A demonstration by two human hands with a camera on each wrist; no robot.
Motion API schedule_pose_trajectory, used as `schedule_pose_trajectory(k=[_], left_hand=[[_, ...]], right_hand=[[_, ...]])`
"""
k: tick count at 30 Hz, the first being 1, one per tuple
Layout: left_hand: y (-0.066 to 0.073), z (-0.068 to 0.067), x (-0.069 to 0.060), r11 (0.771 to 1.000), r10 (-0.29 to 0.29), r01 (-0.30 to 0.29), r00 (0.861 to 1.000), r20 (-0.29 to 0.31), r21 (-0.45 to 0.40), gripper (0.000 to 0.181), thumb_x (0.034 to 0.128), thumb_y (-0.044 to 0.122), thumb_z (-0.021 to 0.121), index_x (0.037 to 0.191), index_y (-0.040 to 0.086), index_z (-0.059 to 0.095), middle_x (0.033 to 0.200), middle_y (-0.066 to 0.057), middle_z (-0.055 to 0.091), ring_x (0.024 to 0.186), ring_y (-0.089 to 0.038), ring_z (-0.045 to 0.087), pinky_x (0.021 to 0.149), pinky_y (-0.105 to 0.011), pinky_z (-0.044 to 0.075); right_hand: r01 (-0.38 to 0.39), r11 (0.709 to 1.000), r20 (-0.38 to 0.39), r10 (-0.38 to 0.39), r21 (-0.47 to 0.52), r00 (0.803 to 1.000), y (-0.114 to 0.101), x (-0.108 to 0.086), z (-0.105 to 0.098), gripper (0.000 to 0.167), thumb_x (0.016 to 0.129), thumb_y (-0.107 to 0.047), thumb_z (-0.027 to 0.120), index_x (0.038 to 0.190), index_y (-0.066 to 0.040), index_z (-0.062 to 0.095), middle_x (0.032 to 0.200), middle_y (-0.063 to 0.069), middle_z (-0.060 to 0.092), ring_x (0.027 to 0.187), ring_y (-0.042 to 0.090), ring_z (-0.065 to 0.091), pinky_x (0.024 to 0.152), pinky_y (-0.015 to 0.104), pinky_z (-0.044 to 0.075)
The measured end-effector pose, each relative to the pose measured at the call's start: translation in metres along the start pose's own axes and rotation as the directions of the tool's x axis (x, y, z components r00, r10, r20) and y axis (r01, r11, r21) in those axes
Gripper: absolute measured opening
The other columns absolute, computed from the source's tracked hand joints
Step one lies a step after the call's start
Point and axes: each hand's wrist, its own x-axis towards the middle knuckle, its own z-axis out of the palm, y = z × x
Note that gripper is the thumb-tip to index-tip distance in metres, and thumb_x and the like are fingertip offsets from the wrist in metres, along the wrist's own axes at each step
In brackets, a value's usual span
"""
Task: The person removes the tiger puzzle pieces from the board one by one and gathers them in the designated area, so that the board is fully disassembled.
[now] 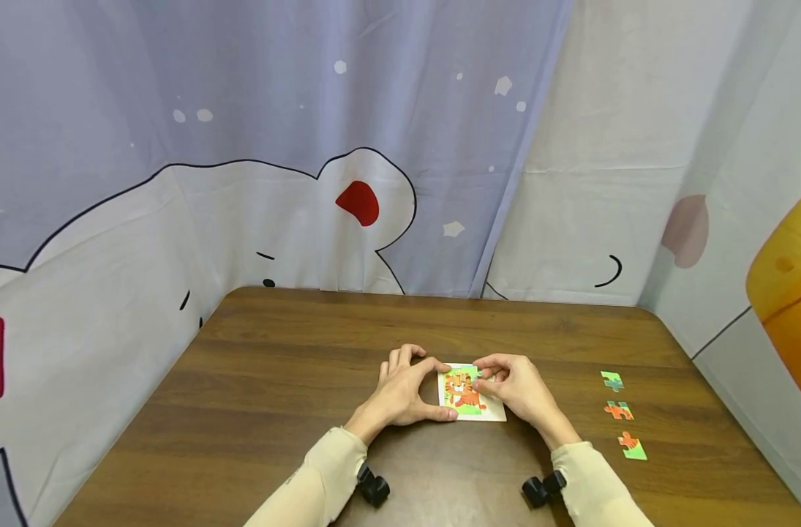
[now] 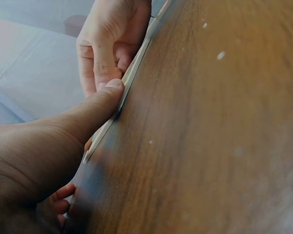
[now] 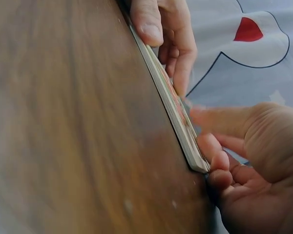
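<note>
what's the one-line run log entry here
left hand: touches puzzle board | right hand: over board | loose pieces: three on table

Soft, even light fills the head view, with pale glare on the wooden tabletop [image 1: 433, 487] just nearside of the puzzle board [image 1: 494, 414]. Both wrist views look dimmer; beside the puzzle board, the wooden tabletop blurs out of focus.
</note>
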Motion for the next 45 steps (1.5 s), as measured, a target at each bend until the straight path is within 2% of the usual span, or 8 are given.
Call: schedule_pose_trajectory(k=[9,15,23,31,36,40,45], left_hand=[[0.001,-0.001,-0.001,1.0,-0.009,0.009,1.0,0.0,-0.012,0.078,0.0769,0.064,0.098,0.143,0.032,0.073,0.156,-0.011,0.046,0.145,-0.036,0.038,0.108,-0.052,0.034],[-0.001,-0.002,-0.001,1.0,-0.006,0.006,1.0,-0.011,-0.006,0.078,0.0766,0.064,0.098,0.143,0.033,0.072,0.155,-0.011,0.046,0.143,-0.035,0.039,0.109,-0.053,0.034],[-0.002,-0.002,-0.003,1.0,-0.008,0.008,1.0,-0.011,-0.01,0.078,0.0761,0.063,0.099,0.143,0.033,0.072,0.155,-0.011,0.046,0.143,-0.036,0.039,0.109,-0.052,0.033],[-0.001,-0.003,-0.003,1.0,-0.011,0.011,1.0,-0.012,-0.012,0.078,0.0761,0.062,0.099,0.143,0.033,0.072,0.155,-0.011,0.046,0.142,-0.035,0.039,0.107,-0.051,0.033],[0.0,-0.002,-0.002,1.0,0.0,0.0,1.0,-0.012,-0.01,0.078,0.0765,0.062,0.099,0.143,0.032,0.072,0.155,-0.011,0.046,0.14,-0.035,0.041,0.107,-0.051,0.034],[0.0,-0.001,-0.001,1.0,-0.001,0.001,1.0,-0.013,-0.006,0.078,0.076,0.062,0.099,0.143,0.032,0.073,0.154,-0.01,0.047,0.139,-0.035,0.041,0.107,-0.052,0.034],[0.0,0.0,-0.001,1.0,0.001,-0.001,1.0,-0.011,0.0,0.078,0.0755,0.062,0.1,0.142,0.032,0.073,0.154,-0.011,0.047,0.138,-0.035,0.041,0.107,-0.051,0.034]], right_hand=[[0.068,0.988,0.102,-0.083,0.141,0.991,-0.004,0.002,-0.015,0.034,0.095,-0.011,0.09,0.125,0.0,0.079,0.097,0.013,0.075,0.082,0.017,0.065,0.07,0.022,0.051],[0.087,0.981,0.06,-0.099,0.175,0.993,-0.011,0.004,-0.03,0.035,0.096,-0.013,0.089,0.127,0.001,0.078,0.102,0.015,0.074,0.087,0.018,0.068,0.073,0.024,0.055],[0.093,0.978,-0.01,-0.093,0.184,0.996,-0.016,0.0,-0.058,0.037,0.097,-0.015,0.088,0.13,-0.002,0.078,0.105,0.011,0.075,0.093,0.017,0.069,0.078,0.025,0.057],[0.157,0.985,-0.059,-0.154,0.066,0.986,-0.008,-0.01,-0.101,0.037,0.1,-0.014,0.086,0.133,-0.002,0.076,0.108,0.005,0.078,0.093,0.013,0.072,0.078,0.024,0.058],[0.171,0.985,-0.097,-0.172,-0.01,0.98,0.004,-0.019,-0.13,0.038,0.102,-0.016,0.084,0.136,-0.004,0.075,0.11,0.0,0.078,0.091,0.014,0.073,0.075,0.025,0.057],[0.16,0.984,-0.114,-0.168,-0.072,0.979,0.012,-0.025,-0.148,0.039,0.104,-0.02,0.082,0.139,-0.006,0.074,0.113,-0.002,0.078,0.091,0.018,0.073,0.074,0.027,0.057],[0.131,0.982,-0.12,-0.147,-0.135,0.982,0.022,-0.029,-0.162,0.039,0.105,-0.026,0.082,0.14,-0.01,0.074,0.118,-0.003,0.079,0.096,0.019,0.075,0.078,0.025,0.058]])
